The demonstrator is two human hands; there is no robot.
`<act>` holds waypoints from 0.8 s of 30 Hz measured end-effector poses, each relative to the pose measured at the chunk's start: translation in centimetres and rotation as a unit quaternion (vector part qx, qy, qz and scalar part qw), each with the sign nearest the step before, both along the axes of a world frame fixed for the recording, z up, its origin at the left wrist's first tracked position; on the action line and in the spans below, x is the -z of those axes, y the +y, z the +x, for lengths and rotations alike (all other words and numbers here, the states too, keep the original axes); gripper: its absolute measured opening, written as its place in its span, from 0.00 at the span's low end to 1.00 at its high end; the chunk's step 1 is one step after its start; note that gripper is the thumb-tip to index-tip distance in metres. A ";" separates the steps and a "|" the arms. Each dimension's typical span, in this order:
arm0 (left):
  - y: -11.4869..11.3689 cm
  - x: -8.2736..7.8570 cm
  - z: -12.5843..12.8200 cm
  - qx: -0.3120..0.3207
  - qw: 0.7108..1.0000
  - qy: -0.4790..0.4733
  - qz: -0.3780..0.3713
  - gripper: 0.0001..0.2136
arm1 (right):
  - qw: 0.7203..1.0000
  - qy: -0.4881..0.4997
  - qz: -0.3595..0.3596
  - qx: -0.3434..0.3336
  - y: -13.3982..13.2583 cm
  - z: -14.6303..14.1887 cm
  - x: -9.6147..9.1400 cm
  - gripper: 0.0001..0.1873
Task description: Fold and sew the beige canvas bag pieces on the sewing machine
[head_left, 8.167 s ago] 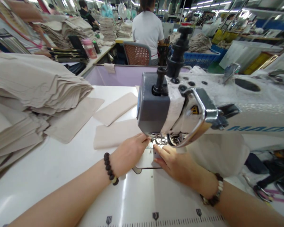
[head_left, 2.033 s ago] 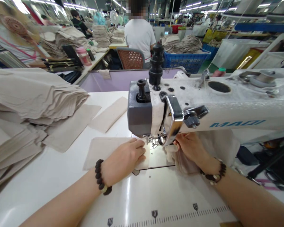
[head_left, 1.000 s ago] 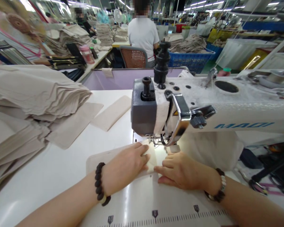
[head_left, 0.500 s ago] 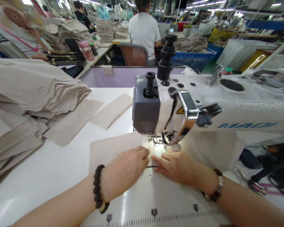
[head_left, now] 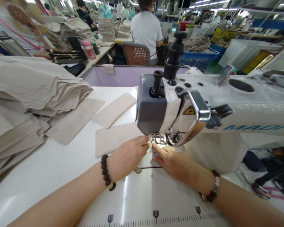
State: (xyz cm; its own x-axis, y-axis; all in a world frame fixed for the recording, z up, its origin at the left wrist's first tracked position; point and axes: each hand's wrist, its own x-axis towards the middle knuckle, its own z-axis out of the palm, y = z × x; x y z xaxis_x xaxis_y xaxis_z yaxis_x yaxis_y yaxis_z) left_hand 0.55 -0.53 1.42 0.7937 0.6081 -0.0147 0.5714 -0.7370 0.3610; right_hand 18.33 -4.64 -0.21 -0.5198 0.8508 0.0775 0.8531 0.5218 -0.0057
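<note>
A white and grey sewing machine (head_left: pixel 203 107) stands over the white table (head_left: pixel 52 176). A beige fabric piece (head_left: pixel 113 137) lies flat to the left of the presser foot (head_left: pixel 157 139). My left hand (head_left: pixel 126 156) rests on that fabric with its fingers close together, fingertips pressing the edge right at the foot. My right hand (head_left: pixel 171 160) lies on the needle plate just right of it, the index finger stretched out toward the foot. Pale cloth (head_left: pixel 215 151) hangs under the machine arm behind my right wrist.
A tall stack of beige fabric (head_left: pixel 30 94) fills the left of the table, with two loose pieces (head_left: pixel 115 108) beside it. A ruler strip (head_left: pixel 156 216) runs along the front edge. A person in a white shirt (head_left: pixel 146 30) sits at the station ahead.
The fabric piece has slid away from me and to the left under the foot. Both hands moved forward, up to the presser foot, and the head camera shifted slightly.
</note>
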 end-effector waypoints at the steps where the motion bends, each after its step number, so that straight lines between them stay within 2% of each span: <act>1: 0.1 0.0 0.0 -0.008 1.000 0.005 -0.004 0.07 | 1.000 -0.002 -0.002 0.001 0.0 0.0 -0.1 0.16; 4: 0.5 -0.2 0.0 -0.025 1.000 0.012 -0.001 0.06 | 1.000 0.003 -0.010 -0.002 0.0 0.0 -0.2 0.16; 10: 0.9 0.0 -0.2 -0.020 1.000 0.004 -0.001 0.07 | 1.000 0.021 -0.015 -0.011 0.1 0.2 0.0 0.16; 16: 0.4 0.6 -0.3 -0.012 0.997 0.047 0.054 0.07 | 0.999 0.036 -0.008 -0.013 -0.1 0.3 -0.1 0.16; 19: -0.2 0.2 -0.4 -0.047 0.991 0.091 0.090 0.09 | 0.999 0.045 -0.019 -0.019 -0.1 0.4 0.2 0.14; 21: -0.3 0.1 -0.6 -0.085 0.985 0.118 0.089 0.11 | 0.998 0.047 -0.022 -0.026 0.0 0.5 0.4 0.14; 24: 0.3 0.6 -1.3 -0.141 0.980 0.102 0.095 0.14 | 0.998 0.055 -0.012 -0.038 0.1 0.7 0.8 0.14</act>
State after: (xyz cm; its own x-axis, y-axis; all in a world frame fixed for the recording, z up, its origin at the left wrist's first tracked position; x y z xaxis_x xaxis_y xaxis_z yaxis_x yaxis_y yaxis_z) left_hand -0.75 -0.21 0.81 0.5855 0.8104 -0.0203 0.8084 -0.5818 0.0896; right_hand 19.05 -4.57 -0.98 -0.5731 0.8111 0.1172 0.8041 0.5841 -0.1104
